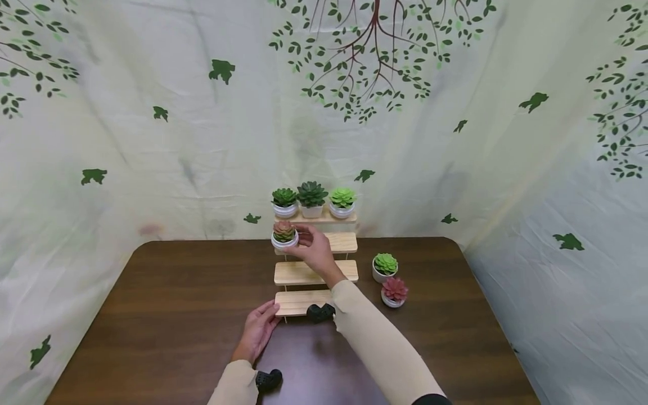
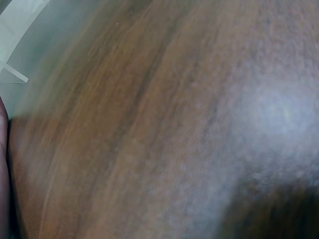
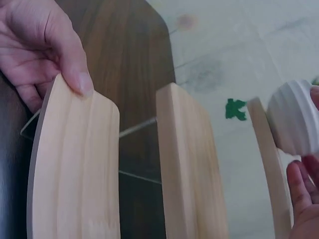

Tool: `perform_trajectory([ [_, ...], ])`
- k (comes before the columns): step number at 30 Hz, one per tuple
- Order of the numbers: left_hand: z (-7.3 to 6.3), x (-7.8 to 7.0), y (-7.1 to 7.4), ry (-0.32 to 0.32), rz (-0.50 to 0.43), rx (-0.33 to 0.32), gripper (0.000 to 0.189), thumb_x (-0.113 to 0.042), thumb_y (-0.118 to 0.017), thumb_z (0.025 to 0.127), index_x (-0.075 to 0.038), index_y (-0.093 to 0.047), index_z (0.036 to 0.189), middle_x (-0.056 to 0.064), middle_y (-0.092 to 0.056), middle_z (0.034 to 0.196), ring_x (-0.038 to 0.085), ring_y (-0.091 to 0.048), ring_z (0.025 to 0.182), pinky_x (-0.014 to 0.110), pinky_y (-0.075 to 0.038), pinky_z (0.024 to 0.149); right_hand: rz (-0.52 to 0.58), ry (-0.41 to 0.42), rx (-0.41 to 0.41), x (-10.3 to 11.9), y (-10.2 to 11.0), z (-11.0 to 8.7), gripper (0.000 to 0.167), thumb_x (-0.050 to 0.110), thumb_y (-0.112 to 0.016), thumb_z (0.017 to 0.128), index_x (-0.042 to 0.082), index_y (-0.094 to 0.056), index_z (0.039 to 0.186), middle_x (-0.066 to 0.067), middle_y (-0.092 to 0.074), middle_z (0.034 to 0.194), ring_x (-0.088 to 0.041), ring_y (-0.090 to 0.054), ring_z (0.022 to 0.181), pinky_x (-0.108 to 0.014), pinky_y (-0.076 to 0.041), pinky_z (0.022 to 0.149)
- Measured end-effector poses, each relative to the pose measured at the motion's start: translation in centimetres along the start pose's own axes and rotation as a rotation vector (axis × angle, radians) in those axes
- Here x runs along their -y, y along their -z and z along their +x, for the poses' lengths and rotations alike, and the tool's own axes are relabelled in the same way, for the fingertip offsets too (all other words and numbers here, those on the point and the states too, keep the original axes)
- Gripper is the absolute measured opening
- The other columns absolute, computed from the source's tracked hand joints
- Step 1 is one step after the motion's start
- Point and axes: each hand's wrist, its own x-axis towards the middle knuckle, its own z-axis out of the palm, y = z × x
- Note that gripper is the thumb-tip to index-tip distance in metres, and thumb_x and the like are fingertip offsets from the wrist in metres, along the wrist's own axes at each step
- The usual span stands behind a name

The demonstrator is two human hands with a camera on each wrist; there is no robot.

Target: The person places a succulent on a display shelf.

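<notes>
a small white pot with a reddish-green succulent (image 1: pixel 284 234) is gripped by the curled fingers of the right hand (image 1: pixel 315 251), and it is held at the left end of the second-highest step of a tiered wooden stand (image 1: pixel 314 273); whether the pot's base already touches that step cannot be told from the head view, and in the right wrist view the ribbed white pot (image 3: pixel 294 119) is seen just beside the step's edge with a fingertip (image 3: pixel 299 184) below it. the left hand (image 1: pixel 259 331) is laid on the table (image 1: pixel 167 304) with relaxed fingers, its thumb pressed against the left end of the stand's lowest step (image 3: pixel 75 169). above the right hand, on the top step, three green succulents in white pots (image 1: pixel 312 200) are lined up. to the right of the right forearm, a light green succulent (image 1: pixel 385 266) and a red succulent (image 1: pixel 394 292) are stood on the table, close together. in the left wrist view only blurred brown tabletop (image 2: pixel 164 124) is shown. behind the stand a pale cloth printed with leaves (image 1: pixel 152 140) is hung.
</notes>
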Motion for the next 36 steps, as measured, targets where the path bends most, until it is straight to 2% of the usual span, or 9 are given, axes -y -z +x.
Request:
perform_trajectory([
  [5,0.0,0.1,0.0,-0.006,0.006,0.006,0.017,0.005,-0.054,0.094,-0.006,-0.068,0.096,0.003,-0.065,0.097,0.011,-0.064,0.087,0.024,-0.053,0.08,0.019,-0.002,-0.001,0.0,1.8,-0.7,0.053,0.004,-0.078,0.079,-0.001,-0.056,0.126,-0.016,-0.059,0.123,-0.034,-0.058,0.112,-0.034,-0.05,0.093],
  [9,0.1,0.0,0.2,-0.012,0.012,0.012,0.018,0.003,-0.054,0.095,-0.008,-0.068,0.096,0.003,-0.065,0.098,0.01,-0.064,0.088,0.024,-0.052,0.08,0.037,0.016,-0.016,0.0,3.3,-1.2,0.045,0.003,-0.076,0.081,-0.002,-0.058,0.122,-0.02,-0.059,0.12,-0.039,-0.058,0.11,-0.033,-0.051,0.09],
  [15,0.1,-0.2,0.3,-0.011,0.007,-0.001,0.02,0.003,-0.055,0.095,-0.011,-0.069,0.091,0.002,-0.065,0.098,0.011,-0.064,0.088,0.024,-0.053,0.08,0.077,0.05,-0.054,-0.5,5.9,-2.1,0.043,0.005,-0.074,0.084,-0.005,-0.057,0.122,-0.025,-0.057,0.124,-0.039,-0.057,0.11,-0.03,-0.051,0.089],
  [21,0.1,0.1,0.0,0.0,0.001,0.002,0.019,0.003,-0.056,0.094,-0.01,-0.069,0.092,0.003,-0.065,0.098,0.011,-0.064,0.088,0.025,-0.053,0.08,0.091,0.119,-0.172,0.7,9.0,-4.0,0.036,-0.003,-0.068,0.086,-0.013,-0.055,0.118,-0.035,-0.054,0.12,-0.043,-0.055,0.106,-0.022,-0.05,0.082],
  [25,0.1,0.1,0.0,0.016,0.0,-0.018,0.015,0.004,-0.057,0.093,-0.005,-0.068,0.096,0.004,-0.064,0.1,0.013,-0.064,0.09,0.026,-0.053,0.081,0.103,0.13,-0.243,-0.4,11.2,-4.7,0.036,-0.004,-0.07,0.085,-0.013,-0.056,0.117,-0.032,-0.057,0.116,-0.042,-0.055,0.105,-0.018,-0.049,0.081],
  [29,0.2,0.2,-0.1,0.015,0.003,-0.03,0.013,0.004,-0.056,0.093,-0.001,-0.066,0.101,0.005,-0.064,0.102,0.013,-0.064,0.091,0.026,-0.052,0.082,0.077,0.109,-0.285,-2.2,13.4,-5.4,0.039,0.003,-0.072,0.085,-0.008,-0.057,0.119,-0.023,-0.059,0.115,-0.033,-0.057,0.106,-0.02,-0.049,0.084],
  [34,0.3,0.2,0.0,0.018,0.006,-0.039,0.013,0.003,-0.056,0.094,-0.003,-0.066,0.099,0.005,-0.064,0.1,0.013,-0.064,0.089,0.025,-0.053,0.081,0.055,0.087,-0.327,-3.5,15.6,-6.6,0.043,0.005,-0.074,0.084,-0.006,-0.056,0.12,-0.012,-0.062,0.113,-0.022,-0.059,0.103,-0.021,-0.049,0.086],
  [36,0.2,0.1,0.0,0.014,0.004,-0.031,0.014,0.004,-0.055,0.094,-0.004,-0.067,0.097,0.004,-0.065,0.099,0.012,-0.064,0.088,0.025,-0.053,0.08,0.048,0.062,-0.327,-3.9,16.3,-7.2,0.044,0.006,-0.075,0.083,-0.005,-0.056,0.122,-0.011,-0.062,0.114,-0.02,-0.058,0.104,-0.021,-0.048,0.087],
])
